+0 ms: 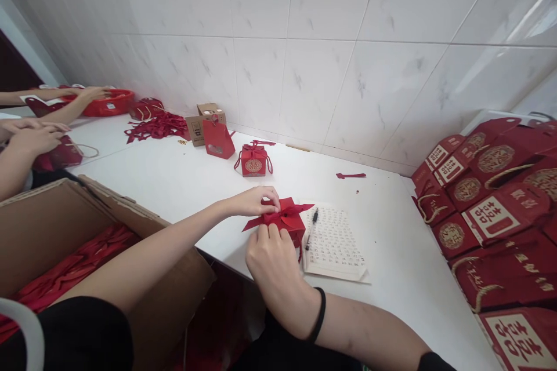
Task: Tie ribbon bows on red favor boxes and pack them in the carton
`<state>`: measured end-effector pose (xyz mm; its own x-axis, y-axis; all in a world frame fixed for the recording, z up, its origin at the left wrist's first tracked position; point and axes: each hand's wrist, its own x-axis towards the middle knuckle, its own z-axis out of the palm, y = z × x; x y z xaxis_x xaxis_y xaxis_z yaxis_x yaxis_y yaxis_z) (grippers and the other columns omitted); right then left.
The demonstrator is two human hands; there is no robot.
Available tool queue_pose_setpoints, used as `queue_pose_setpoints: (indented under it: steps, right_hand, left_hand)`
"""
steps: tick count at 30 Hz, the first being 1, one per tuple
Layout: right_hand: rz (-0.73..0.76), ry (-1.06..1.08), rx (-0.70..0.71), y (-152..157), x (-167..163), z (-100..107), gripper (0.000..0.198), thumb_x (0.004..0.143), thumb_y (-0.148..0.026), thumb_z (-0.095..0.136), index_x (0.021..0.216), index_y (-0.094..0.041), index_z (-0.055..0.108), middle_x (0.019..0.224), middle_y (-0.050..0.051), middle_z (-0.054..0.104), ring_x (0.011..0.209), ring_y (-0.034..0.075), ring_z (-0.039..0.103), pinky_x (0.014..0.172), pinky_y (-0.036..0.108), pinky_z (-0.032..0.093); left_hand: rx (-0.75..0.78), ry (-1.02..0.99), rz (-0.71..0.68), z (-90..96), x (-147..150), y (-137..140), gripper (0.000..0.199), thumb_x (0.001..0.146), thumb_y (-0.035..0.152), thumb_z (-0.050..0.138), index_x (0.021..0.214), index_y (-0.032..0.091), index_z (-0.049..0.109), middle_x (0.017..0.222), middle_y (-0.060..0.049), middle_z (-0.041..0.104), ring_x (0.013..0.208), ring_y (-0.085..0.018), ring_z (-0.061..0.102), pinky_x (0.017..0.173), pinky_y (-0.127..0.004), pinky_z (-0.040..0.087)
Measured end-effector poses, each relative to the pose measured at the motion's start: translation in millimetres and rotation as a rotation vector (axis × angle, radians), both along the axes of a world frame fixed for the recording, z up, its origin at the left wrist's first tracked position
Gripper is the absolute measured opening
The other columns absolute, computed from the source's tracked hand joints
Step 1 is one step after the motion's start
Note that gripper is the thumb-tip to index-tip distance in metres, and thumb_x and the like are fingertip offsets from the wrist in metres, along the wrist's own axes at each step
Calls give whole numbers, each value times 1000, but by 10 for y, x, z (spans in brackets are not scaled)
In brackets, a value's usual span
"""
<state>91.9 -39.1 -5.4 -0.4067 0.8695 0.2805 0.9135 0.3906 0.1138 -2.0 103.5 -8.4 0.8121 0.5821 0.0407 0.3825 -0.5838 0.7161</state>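
A small red gift box (296, 222) stands on the white table in front of me, with a dark red ribbon (290, 209) tied in a bow across its top. My left hand (257, 202) pinches the ribbon at the bow's left side. Nearer to me, my right hand (275, 261) has its fingers curled against the ribbon at the box's front edge; its fingertips are partly hidden. A black band circles my right wrist. Right of the box lies a sheet of handwritten paper (337, 243) with a black pen (312, 227) on it.
Behind stand a tied red box (253, 161), a red bag-shaped box (218, 139) and a small cardboard box (198, 122). Loose ribbons (159, 126) lie left. Stacked red boxes (491, 214) fill the right side. A large carton (148, 278) is at lower left. Other people's hands (37, 139) work far left.
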Motion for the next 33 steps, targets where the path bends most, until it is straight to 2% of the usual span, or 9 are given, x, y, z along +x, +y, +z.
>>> queue_pose_setpoints:
  steps: [4, 8, 11, 14, 18, 22, 29, 33]
  right_hand:
    - [74, -43, -152, -96, 2, 30, 16, 76, -1, 50, 78, -7, 65, 76, 15, 57, 71, 24, 54, 56, 34, 49]
    - [46, -128, -141, -80, -10, 9, 23, 80, -7, 50, 96, -5, 67, 111, 24, 52, 91, 30, 50, 62, 39, 50]
    - [43, -166, -161, -16, -22, -21, 30, 84, -8, 45, 106, -5, 65, 126, 23, 43, 97, 31, 46, 67, 42, 50]
    - [40, -180, -187, 38, -31, -39, 32, 85, -7, 43, 109, -6, 64, 121, 22, 47, 98, 31, 45, 72, 43, 49]
    - [36, -209, -186, 63, -36, -49, 30, 84, -7, 45, 106, -5, 65, 105, 21, 54, 96, 31, 45, 75, 44, 47]
    - [58, -180, -151, 42, -25, -40, 28, 83, -6, 45, 103, -4, 65, 103, 21, 54, 91, 29, 47, 73, 41, 47]
    - [105, -147, -194, -70, 72, 60, 22, 82, -8, 51, 97, -5, 67, 104, 21, 56, 83, 25, 51, 67, 37, 48]
    - [110, -98, -174, -167, 147, 94, 19, 80, -17, 61, 94, -7, 68, 104, 20, 58, 81, 25, 54, 64, 36, 49]
  left_hand:
    - [-29, 7, 2, 43, -5, -20, 22, 82, 35, 53, 82, 16, 66, 93, -4, 56, 85, -15, 54, 78, -25, 41]
    - [-23, 67, 1, 87, -19, -46, 23, 74, 39, 63, 84, 18, 64, 96, -3, 55, 88, -17, 53, 79, -27, 40]
    - [-18, 77, -14, 109, -23, -64, 21, 73, 37, 64, 83, 18, 63, 97, -3, 54, 90, -17, 52, 82, -28, 40]
    - [-20, 95, -9, 136, -8, -104, 21, 73, 37, 63, 83, 19, 63, 97, -3, 53, 92, -18, 52, 84, -29, 40]
    - [7, 155, 92, 160, 57, -178, 23, 70, 39, 65, 78, 18, 61, 94, -3, 53, 84, -17, 54, 78, -28, 43]
    - [72, 177, 115, 151, 110, -215, 8, 68, 22, 61, 75, 18, 63, 92, -2, 55, 84, -16, 55, 79, -26, 44]
    - [69, 161, 75, 151, 74, -162, 27, 65, 5, 45, 74, 17, 68, 95, -3, 59, 86, -14, 57, 76, -22, 45]
    - [-13, 140, 42, 196, 56, -165, 28, 67, 7, 42, 74, 16, 68, 95, -4, 59, 80, -14, 57, 67, -21, 46]
